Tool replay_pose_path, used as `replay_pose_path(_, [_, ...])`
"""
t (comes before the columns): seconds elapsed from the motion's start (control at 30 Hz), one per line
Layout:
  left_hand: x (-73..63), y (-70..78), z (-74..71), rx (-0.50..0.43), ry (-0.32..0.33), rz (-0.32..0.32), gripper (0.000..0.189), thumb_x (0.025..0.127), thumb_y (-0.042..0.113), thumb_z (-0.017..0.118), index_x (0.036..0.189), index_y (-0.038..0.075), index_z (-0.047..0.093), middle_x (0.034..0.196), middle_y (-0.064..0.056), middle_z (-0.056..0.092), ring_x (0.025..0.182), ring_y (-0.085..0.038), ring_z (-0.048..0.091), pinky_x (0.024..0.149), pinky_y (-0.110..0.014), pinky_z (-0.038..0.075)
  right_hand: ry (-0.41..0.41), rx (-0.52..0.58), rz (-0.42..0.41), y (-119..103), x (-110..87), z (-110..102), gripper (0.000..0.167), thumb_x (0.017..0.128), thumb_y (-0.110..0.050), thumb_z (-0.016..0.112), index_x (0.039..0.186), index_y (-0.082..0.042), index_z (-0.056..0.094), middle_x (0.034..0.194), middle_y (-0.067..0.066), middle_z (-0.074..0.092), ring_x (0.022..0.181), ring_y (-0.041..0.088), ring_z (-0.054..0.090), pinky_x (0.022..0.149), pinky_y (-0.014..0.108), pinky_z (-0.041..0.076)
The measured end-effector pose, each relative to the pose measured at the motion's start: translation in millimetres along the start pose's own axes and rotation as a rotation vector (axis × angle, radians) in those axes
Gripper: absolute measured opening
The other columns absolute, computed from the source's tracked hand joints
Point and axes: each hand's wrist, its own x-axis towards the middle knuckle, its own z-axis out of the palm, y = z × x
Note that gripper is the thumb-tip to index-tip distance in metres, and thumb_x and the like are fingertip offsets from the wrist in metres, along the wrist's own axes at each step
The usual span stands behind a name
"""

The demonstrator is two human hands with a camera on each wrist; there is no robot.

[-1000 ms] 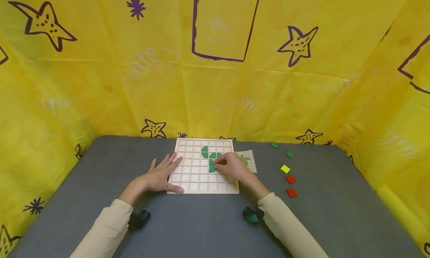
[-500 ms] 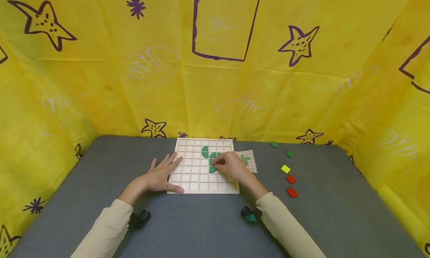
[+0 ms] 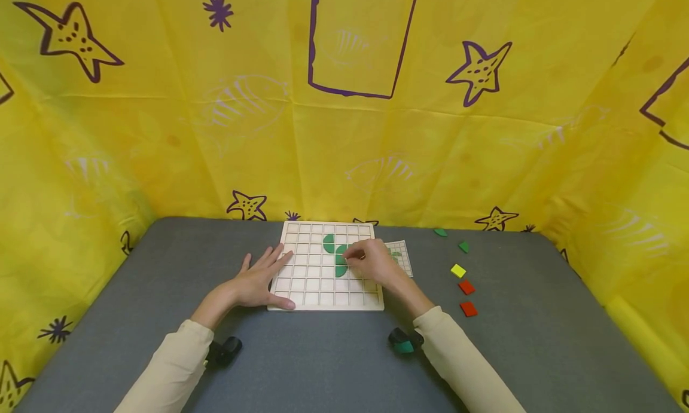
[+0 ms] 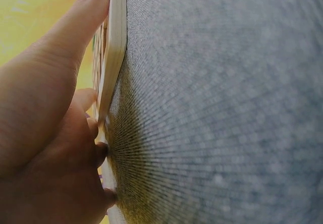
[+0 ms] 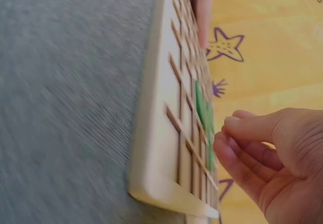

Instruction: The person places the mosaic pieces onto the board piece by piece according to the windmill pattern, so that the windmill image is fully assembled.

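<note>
A pale wooden grid board (image 3: 312,281) lies on the table with green quarter-round tiles (image 3: 329,244) in several cells near its middle. My left hand (image 3: 258,281) rests on the board's left side, fingers spread over the edge and thumb at the near-left corner. The left wrist view shows that thumb (image 4: 75,27) along the board's side. My right hand (image 3: 377,263) is over the board's right half, fingertips beside the green tiles. Seen from the right wrist, the thumb and index finger (image 5: 234,133) meet above the surface with nothing visible between them.
A small gridded card (image 3: 402,256) with a green pattern lies right of the board, partly hidden by my right hand. Farther right are two loose green tiles (image 3: 464,246), a yellow square tile (image 3: 458,271) and two red tiles (image 3: 468,308). A yellow curtain (image 3: 355,126) stands behind the table.
My right hand has shifted slightly right and away from the green tiles, uncovering more of them and covering more of the card. The left hand has stayed in place.
</note>
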Motion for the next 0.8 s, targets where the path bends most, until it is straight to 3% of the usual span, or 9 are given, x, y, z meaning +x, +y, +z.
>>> replay_pose_path(0.23, [0.5,0.2,0.8,0.006,-0.004,-0.002,0.116,0.073,0.064,0.075,0.157,0.008,0.018,0.163,-0.021,0.003,0.148,-0.044,0.002,0.108,-0.071,-0.005,0.031,-0.039,0.0,9.2,-3.2,-28.9,0.011,0.089,-0.005,0.07,0.097,-0.003,0.077,0.092,0.004,0.074,0.083,0.019,0.069,0.075,0.033,0.056])
replay_pose_path(0.8, [-1.6,4.9,-1.7,0.001,-0.005,-0.009,0.116,0.073,0.062,0.077,0.157,0.007,0.018,0.162,-0.022,0.004,0.147,-0.045,0.003,0.108,-0.071,-0.005,0.115,-0.136,0.102,70.0,-34.5,-92.7,0.014,0.09,-0.003,0.068,0.102,0.002,0.074,0.097,0.013,0.073,0.089,0.03,0.068,0.08,0.046,0.055])
